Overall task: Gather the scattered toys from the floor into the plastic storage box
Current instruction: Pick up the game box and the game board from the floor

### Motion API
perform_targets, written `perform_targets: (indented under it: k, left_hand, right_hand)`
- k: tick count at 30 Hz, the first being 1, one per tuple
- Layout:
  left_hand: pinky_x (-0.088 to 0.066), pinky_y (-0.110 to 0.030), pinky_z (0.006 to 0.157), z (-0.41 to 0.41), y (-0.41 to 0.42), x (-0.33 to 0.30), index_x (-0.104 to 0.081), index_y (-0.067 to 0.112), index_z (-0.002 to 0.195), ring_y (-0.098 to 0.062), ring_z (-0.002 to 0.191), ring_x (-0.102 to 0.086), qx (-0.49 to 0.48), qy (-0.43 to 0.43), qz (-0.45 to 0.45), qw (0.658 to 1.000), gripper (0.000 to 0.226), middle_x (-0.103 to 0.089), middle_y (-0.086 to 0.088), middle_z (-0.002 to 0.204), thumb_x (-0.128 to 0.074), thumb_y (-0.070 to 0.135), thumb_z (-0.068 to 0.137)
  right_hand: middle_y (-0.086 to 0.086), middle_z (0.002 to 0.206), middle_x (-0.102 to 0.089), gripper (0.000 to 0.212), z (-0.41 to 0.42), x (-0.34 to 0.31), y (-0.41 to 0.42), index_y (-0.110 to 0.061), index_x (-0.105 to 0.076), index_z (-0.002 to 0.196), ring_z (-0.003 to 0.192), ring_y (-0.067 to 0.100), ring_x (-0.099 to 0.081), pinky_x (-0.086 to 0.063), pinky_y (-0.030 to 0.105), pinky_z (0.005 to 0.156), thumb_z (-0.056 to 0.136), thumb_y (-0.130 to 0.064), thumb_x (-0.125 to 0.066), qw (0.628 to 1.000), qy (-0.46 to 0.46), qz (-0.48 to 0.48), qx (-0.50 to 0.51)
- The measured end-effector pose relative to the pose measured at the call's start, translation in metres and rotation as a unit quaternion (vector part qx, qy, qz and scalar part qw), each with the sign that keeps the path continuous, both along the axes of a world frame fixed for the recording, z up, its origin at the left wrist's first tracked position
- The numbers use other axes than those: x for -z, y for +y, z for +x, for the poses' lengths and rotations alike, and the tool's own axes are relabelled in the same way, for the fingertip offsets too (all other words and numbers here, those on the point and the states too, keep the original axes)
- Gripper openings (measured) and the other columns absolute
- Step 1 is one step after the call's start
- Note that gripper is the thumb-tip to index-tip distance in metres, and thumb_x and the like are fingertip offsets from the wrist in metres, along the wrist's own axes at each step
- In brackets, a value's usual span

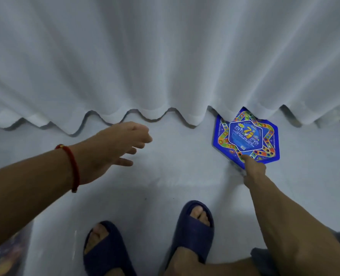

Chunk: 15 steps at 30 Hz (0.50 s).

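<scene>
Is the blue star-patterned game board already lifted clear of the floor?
No, the blue star-patterned game board lies flat on the pale floor at the white curtain's hem, with the right hand touching its near edge.

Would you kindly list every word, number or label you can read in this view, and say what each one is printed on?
"7": large yellow numeral in the middle of the blue star-shaped game board, which the right hand touches at its near edge.
Chinese characters around that numeral: too blurred to read with confidence.
Small print lines below them on the board: too small to read.
Nothing else in view carries readable text.
</scene>
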<state>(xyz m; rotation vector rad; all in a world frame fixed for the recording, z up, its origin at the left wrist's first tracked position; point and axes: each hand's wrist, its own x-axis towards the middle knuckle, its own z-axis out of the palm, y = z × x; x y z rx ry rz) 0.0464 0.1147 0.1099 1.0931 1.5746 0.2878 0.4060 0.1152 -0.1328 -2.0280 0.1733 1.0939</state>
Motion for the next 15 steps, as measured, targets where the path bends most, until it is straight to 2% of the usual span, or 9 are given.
perform_targets:
  k: [2,4,6,7,9,11,13,15]
  left_hand:
    - [-0.051,-0.050,0.095,-0.010,0.001,0.008,-0.063,0.026,0.116,-0.025,0.109,-0.059,-0.004,0.017,-0.020,1.000,0.029,-0.067,-0.005,0.113,-0.066,0.028,0.088]
    - [-0.052,-0.050,0.095,-0.018,0.001,0.012,-0.061,0.023,0.120,-0.025,0.109,-0.059,-0.014,0.031,-0.036,0.999,0.029,-0.066,-0.006,0.114,-0.062,0.026,0.092]
    - [-0.051,-0.051,0.095,-0.024,0.001,0.012,-0.061,0.021,0.121,-0.026,0.109,-0.059,-0.034,0.029,-0.042,0.998,0.029,-0.066,-0.007,0.115,-0.061,0.025,0.092]
    - [-0.051,-0.052,0.096,-0.027,0.001,0.010,-0.062,0.019,0.120,-0.027,0.110,-0.059,-0.046,0.023,-0.039,0.998,0.028,-0.066,-0.008,0.115,-0.061,0.024,0.092]
    - [-0.050,-0.053,0.097,-0.033,0.000,0.008,-0.063,0.018,0.118,-0.028,0.110,-0.060,-0.056,0.018,-0.026,0.998,0.026,-0.067,-0.009,0.114,-0.060,0.024,0.093]
    - [-0.051,-0.051,0.096,-0.037,-0.002,0.003,-0.062,0.020,0.118,-0.026,0.109,-0.060,-0.046,0.032,-0.023,0.998,0.026,-0.066,-0.008,0.114,-0.060,0.025,0.093]
    - [-0.052,-0.049,0.095,-0.039,-0.005,-0.004,-0.061,0.021,0.118,-0.026,0.109,-0.059,-0.030,0.048,-0.031,0.998,0.025,-0.066,-0.008,0.115,-0.061,0.024,0.093]
    - [-0.051,-0.048,0.096,-0.044,-0.011,-0.017,-0.061,0.020,0.117,-0.025,0.110,-0.058,-0.017,0.060,-0.033,0.998,0.025,-0.065,-0.007,0.115,-0.060,0.023,0.093]
  right_hand:
    - [0.004,0.131,-0.051,0.079,-0.001,-0.003,0.017,-0.020,-0.037,0.142,0.113,0.025,-0.056,-0.052,0.047,0.095,0.077,-0.028,-0.082,0.996,0.039,0.043,0.061]
    - [0.009,0.137,-0.047,0.082,-0.007,-0.002,0.029,-0.022,-0.035,0.145,0.122,0.033,-0.054,-0.048,0.060,0.098,0.079,-0.023,-0.082,0.985,0.103,0.074,0.115]
    - [0.010,0.134,-0.046,0.079,-0.014,0.001,0.032,-0.023,-0.037,0.144,0.119,0.035,-0.055,-0.048,0.065,0.094,0.080,-0.019,-0.082,0.976,0.138,0.087,0.147]
    - [0.008,0.128,-0.050,0.072,-0.015,0.004,0.032,-0.023,-0.042,0.140,0.111,0.032,-0.059,-0.052,0.062,0.090,0.080,-0.017,-0.081,0.972,0.147,0.093,0.156]
    - [0.006,0.120,-0.061,0.058,-0.018,0.009,0.032,-0.022,-0.051,0.128,0.093,0.023,-0.067,-0.061,0.048,0.070,0.079,-0.017,-0.082,0.970,0.150,0.092,0.169]
    - [0.005,0.116,-0.066,0.052,-0.027,0.007,0.034,-0.020,-0.053,0.128,0.081,0.017,-0.068,-0.057,0.034,0.051,0.082,-0.018,-0.079,0.974,0.139,0.090,0.153]
    - [0.005,0.118,-0.064,0.051,-0.043,0.000,0.039,-0.017,-0.051,0.133,0.078,0.016,-0.065,-0.054,0.031,0.045,0.087,-0.016,-0.074,0.979,0.137,0.089,0.123]
    - [0.007,0.116,-0.063,0.050,-0.065,-0.009,0.038,-0.013,-0.049,0.134,0.080,0.017,-0.065,-0.056,0.033,0.052,0.089,-0.013,-0.072,0.981,0.153,0.087,0.086]
